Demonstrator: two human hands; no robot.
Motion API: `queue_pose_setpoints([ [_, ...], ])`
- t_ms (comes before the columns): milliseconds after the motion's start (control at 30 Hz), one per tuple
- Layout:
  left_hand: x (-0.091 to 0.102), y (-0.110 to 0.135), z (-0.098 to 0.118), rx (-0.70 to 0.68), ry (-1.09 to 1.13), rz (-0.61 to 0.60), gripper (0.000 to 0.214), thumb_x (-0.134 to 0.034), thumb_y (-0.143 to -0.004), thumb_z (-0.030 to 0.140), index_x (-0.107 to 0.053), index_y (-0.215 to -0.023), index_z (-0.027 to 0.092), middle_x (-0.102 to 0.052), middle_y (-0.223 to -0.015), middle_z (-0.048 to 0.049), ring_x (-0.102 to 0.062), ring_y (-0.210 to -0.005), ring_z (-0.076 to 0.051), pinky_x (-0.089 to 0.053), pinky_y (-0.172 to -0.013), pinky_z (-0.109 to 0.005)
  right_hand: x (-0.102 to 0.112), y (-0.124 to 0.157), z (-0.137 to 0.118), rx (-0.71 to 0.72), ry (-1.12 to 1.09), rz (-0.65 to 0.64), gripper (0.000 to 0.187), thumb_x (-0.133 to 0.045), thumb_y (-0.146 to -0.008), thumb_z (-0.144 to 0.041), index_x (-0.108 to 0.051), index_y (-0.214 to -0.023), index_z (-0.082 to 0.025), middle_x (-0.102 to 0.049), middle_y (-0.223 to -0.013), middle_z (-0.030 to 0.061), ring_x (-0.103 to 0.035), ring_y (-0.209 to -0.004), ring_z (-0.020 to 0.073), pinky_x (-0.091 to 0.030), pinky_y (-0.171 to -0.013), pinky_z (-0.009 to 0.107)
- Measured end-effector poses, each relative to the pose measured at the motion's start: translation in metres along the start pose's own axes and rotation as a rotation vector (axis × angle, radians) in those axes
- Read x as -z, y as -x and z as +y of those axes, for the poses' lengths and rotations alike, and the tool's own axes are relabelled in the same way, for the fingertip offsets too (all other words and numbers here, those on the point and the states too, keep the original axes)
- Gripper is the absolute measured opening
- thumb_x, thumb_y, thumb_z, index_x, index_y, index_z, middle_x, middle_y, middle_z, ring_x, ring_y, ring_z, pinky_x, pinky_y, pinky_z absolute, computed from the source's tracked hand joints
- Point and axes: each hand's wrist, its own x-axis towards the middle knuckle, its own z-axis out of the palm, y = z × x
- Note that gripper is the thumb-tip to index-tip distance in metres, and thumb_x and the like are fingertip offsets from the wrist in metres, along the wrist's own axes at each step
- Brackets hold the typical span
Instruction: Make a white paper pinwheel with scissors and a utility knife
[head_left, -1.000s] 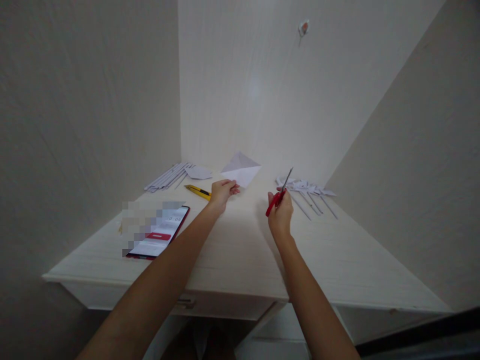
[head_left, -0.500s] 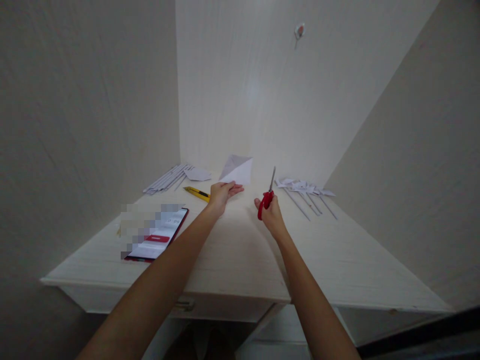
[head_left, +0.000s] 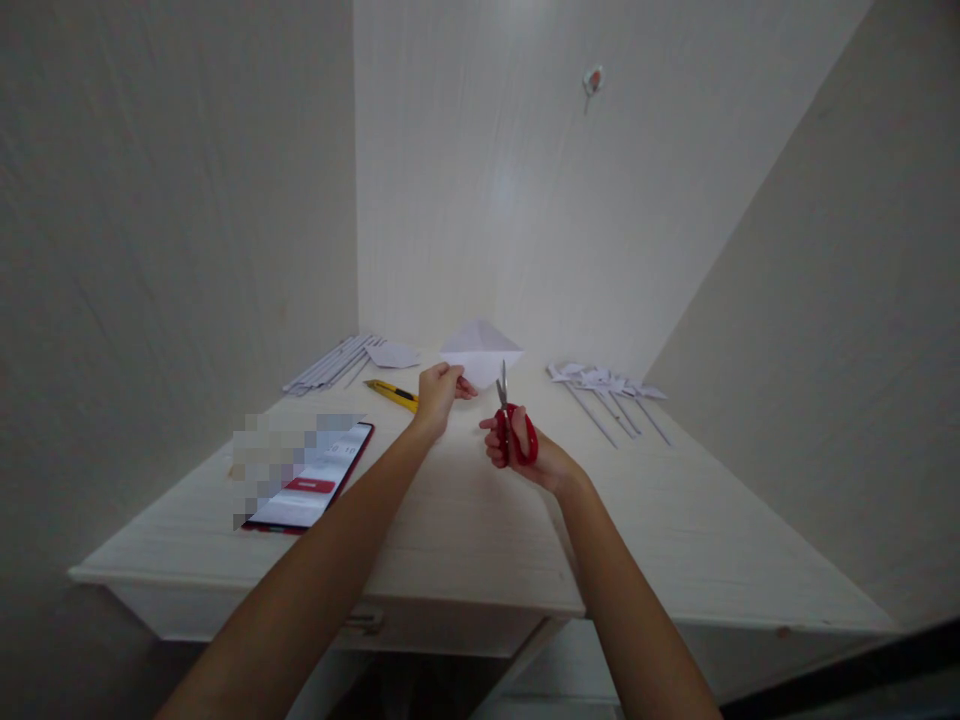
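Note:
My left hand [head_left: 439, 393] pinches the near left corner of a folded white paper [head_left: 480, 352] and holds it up above the white desk [head_left: 480, 520]. My right hand [head_left: 517, 452] is wrapped round the red handles of a pair of scissors [head_left: 508, 420]. The blades point away from me and their tips touch the paper's lower edge, just right of my left fingers.
A yellow utility knife [head_left: 392, 393] lies left of my left hand. A phone [head_left: 307, 480] with a lit screen lies at the front left. Rolled paper sticks [head_left: 330, 362] and a folded paper [head_left: 392, 353] are at the back left; paper pinwheels on sticks [head_left: 607, 392] at the right.
My right hand swung the scissors left from near the pinwheels to the paper's edge. My left hand turned the paper and closed on its corner.

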Motion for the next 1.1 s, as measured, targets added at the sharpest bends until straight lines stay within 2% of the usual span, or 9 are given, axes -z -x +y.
queue_pose_setpoints([
  [200,-0.003,0.0041,0.0043,-0.073,-0.063,-0.027,0.021,-0.051,-0.072,0.015,-0.043,-0.052,0.015,-0.052,-0.042,0.0019,-0.048,-0.033,-0.007,-0.028,-0.032,-0.017,-0.001,0.0047,-0.0003,-0.06,0.003,-0.109,0.067,-0.054,-0.056,-0.072,-0.051,-0.088,-0.013,-0.042,-0.061,-0.0037,-0.038,-0.052,0.0074,-0.024,-0.052,0.024],
  [500,-0.0017,0.0047,0.005,-0.059,-0.093,-0.014,0.025,-0.05,-0.071,0.019,-0.042,-0.048,0.016,-0.043,-0.035,0.005,-0.036,-0.027,-0.005,-0.018,-0.029,-0.017,0.0015,0.0042,0.0009,-0.072,-0.009,-0.104,0.065,-0.046,-0.063,-0.073,-0.051,-0.088,-0.013,-0.043,-0.062,-0.0026,-0.039,-0.052,0.0077,-0.024,-0.051,0.024],
  [933,-0.0009,0.0024,0.0041,-0.09,-0.071,0.021,0.028,-0.051,-0.071,0.018,-0.036,-0.047,0.017,-0.037,-0.037,0.0077,-0.035,-0.028,-0.004,-0.02,-0.03,-0.016,0.0024,0.0054,0.001,-0.095,0.02,-0.113,0.063,-0.048,-0.065,-0.07,-0.052,-0.09,-0.012,-0.046,-0.063,-0.0015,-0.043,-0.052,0.0081,-0.027,-0.052,0.024],
  [1100,-0.0011,0.003,0.0034,-0.117,-0.092,0.02,0.028,-0.051,-0.074,0.021,-0.039,-0.049,0.017,-0.042,-0.036,0.0061,-0.037,-0.028,-0.004,-0.022,-0.031,-0.016,0.0007,0.0054,0.0008,-0.085,0.009,-0.131,0.066,-0.048,-0.062,-0.073,-0.051,-0.09,-0.012,-0.045,-0.063,-0.0019,-0.042,-0.051,0.0079,-0.026,-0.052,0.024],
])
